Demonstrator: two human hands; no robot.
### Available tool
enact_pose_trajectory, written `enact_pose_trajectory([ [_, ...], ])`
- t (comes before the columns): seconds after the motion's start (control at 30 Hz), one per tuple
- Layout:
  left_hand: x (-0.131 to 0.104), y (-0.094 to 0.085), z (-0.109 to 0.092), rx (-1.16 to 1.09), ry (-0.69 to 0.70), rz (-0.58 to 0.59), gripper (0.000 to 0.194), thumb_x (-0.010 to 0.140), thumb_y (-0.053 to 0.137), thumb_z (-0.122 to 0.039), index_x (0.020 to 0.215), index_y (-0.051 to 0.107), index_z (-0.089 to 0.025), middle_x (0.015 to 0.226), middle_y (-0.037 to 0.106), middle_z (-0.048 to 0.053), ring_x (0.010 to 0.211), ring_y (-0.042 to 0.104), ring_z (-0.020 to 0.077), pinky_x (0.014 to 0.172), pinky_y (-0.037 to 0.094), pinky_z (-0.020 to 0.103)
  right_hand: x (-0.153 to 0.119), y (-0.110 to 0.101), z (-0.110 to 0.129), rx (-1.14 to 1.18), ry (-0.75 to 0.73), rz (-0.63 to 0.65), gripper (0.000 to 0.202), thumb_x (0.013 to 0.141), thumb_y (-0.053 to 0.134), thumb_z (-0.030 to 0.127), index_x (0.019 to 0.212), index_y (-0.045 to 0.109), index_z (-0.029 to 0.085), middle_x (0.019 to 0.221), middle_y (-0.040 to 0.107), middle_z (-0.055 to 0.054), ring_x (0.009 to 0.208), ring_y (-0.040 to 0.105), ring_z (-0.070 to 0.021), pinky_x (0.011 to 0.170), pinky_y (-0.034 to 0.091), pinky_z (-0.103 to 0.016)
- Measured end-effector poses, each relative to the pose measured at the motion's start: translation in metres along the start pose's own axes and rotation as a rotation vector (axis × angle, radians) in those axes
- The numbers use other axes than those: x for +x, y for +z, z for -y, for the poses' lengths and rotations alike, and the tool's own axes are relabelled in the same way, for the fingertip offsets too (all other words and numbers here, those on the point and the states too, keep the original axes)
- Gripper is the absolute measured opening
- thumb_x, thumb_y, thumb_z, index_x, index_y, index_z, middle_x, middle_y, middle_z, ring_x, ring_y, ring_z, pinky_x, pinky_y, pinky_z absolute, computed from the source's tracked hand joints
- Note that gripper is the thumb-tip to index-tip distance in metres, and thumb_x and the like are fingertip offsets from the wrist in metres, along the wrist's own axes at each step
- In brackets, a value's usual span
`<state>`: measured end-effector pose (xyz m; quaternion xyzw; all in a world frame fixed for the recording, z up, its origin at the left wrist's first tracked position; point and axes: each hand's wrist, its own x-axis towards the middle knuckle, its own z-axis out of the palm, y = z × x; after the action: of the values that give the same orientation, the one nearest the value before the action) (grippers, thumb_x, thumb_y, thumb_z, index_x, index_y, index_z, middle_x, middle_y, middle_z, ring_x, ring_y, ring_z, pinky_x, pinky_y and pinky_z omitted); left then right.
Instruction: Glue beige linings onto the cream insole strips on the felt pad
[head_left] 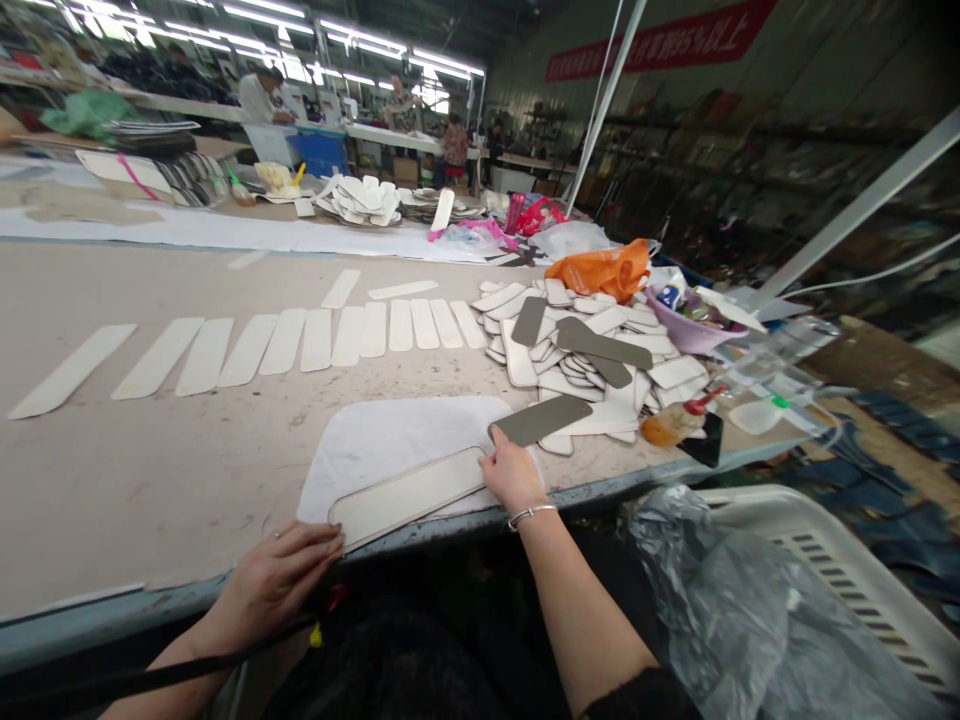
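Observation:
A long white strip with rounded corners and a darker edge (pixel 409 495) lies slanted over a white sheet (pixel 405 425) at the table's front edge. My left hand (pixel 281 570) has its fingers closed together on the strip's left end; its thumb is hidden. At the right end, my right hand (pixel 516 475) grips the strip's tip between thumb and curled fingers. The index finger of that hand points forward and touches a grey strip (pixel 540 420). Beyond it is a heap of white pieces with dark edges (pixel 592 340), with several grey ones on top.
White strips (pixel 247 350) stand in a row across the table. To the right are a glue bottle with a red tip (pixel 675 425), an orange bag (pixel 604 270) and a purple basin (pixel 694 325). A white plastic basket (pixel 847 585) is below the table edge. People work in the background.

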<state>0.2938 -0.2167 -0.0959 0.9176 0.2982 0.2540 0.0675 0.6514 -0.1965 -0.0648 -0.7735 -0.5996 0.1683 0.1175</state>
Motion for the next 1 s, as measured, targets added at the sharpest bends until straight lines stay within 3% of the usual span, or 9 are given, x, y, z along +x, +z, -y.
enact_pose_trajectory([
  [0.17,0.000,0.001,0.001,-0.034,-0.006,0.002,0.024,0.082,0.057,-0.025,0.103,0.068,-0.026,0.099,0.069,0.004,0.090,0.064,0.0152,0.081,0.052,0.023,0.001,-0.005,-0.012,0.112,0.034,-0.006,0.060,0.084,0.054,0.031,0.138,0.035,0.013,0.084,0.068,-0.006,0.087,0.062,-0.0206,0.079,0.043,-0.028],
  [0.27,-0.001,0.002,0.005,-0.024,0.015,0.014,0.025,0.081,0.058,-0.024,0.105,0.067,-0.025,0.100,0.069,0.004,0.092,0.064,0.0155,0.081,0.052,0.022,-0.004,-0.008,-0.005,0.124,0.010,-0.157,0.053,0.089,0.046,0.029,0.137,0.036,0.008,0.097,0.066,-0.012,0.096,0.060,-0.0217,0.086,0.043,-0.031],
  [0.37,-0.002,0.004,0.008,-0.016,0.053,-0.004,0.026,0.080,0.059,-0.024,0.105,0.067,-0.025,0.099,0.070,0.004,0.090,0.065,0.0156,0.081,0.052,0.022,-0.024,-0.001,0.025,0.123,-0.269,-0.230,0.052,0.094,0.039,0.032,0.139,0.033,0.008,0.125,0.054,-0.015,0.118,0.047,-0.0216,0.101,0.036,-0.033],
  [0.47,0.000,0.005,0.007,-0.018,0.056,-0.018,0.025,0.080,0.059,-0.025,0.103,0.068,-0.025,0.098,0.070,0.004,0.088,0.065,0.0154,0.080,0.053,0.022,-0.054,0.020,0.064,0.077,-0.708,-0.057,0.061,0.093,0.039,0.043,0.143,0.025,0.012,0.145,0.034,-0.011,0.135,0.025,-0.0193,0.111,0.024,-0.035],
  [0.57,0.003,0.003,0.005,-0.013,0.048,-0.014,0.022,0.081,0.058,-0.025,0.100,0.069,-0.024,0.095,0.070,0.004,0.086,0.065,0.0151,0.078,0.053,0.021,-0.075,0.039,0.084,0.008,-0.919,0.068,0.067,0.092,0.035,0.054,0.144,0.023,0.013,0.149,0.025,-0.008,0.138,0.015,-0.0189,0.114,0.014,-0.039],
  [0.67,0.006,0.001,0.003,-0.011,0.062,-0.022,0.021,0.081,0.059,-0.025,0.100,0.069,-0.023,0.093,0.070,0.005,0.085,0.065,0.0151,0.075,0.054,0.020,-0.072,0.042,0.073,-0.039,-0.900,0.114,0.069,0.091,0.032,0.058,0.143,0.025,0.014,0.149,0.025,-0.006,0.139,0.014,-0.0191,0.114,0.012,-0.040],
  [0.87,0.008,0.001,0.003,-0.026,0.066,-0.029,0.021,0.080,0.060,-0.028,0.098,0.069,-0.025,0.092,0.071,0.005,0.085,0.066,0.0161,0.077,0.054,0.022,-0.034,0.019,0.013,-0.120,-0.591,0.082,0.070,0.092,0.026,0.059,0.145,0.023,0.012,0.151,0.018,-0.008,0.139,0.010,-0.0209,0.113,0.009,-0.041],
  [1.0,0.005,0.001,-0.001,-0.022,0.010,-0.025,0.022,0.079,0.060,-0.024,0.100,0.069,-0.023,0.096,0.071,0.006,0.087,0.066,0.0165,0.078,0.054,0.023,-0.026,0.018,-0.001,-0.133,-0.498,0.064,0.072,0.091,0.025,0.061,0.145,0.022,0.012,0.152,0.014,-0.007,0.140,0.005,-0.0221,0.113,0.009,-0.041],
])
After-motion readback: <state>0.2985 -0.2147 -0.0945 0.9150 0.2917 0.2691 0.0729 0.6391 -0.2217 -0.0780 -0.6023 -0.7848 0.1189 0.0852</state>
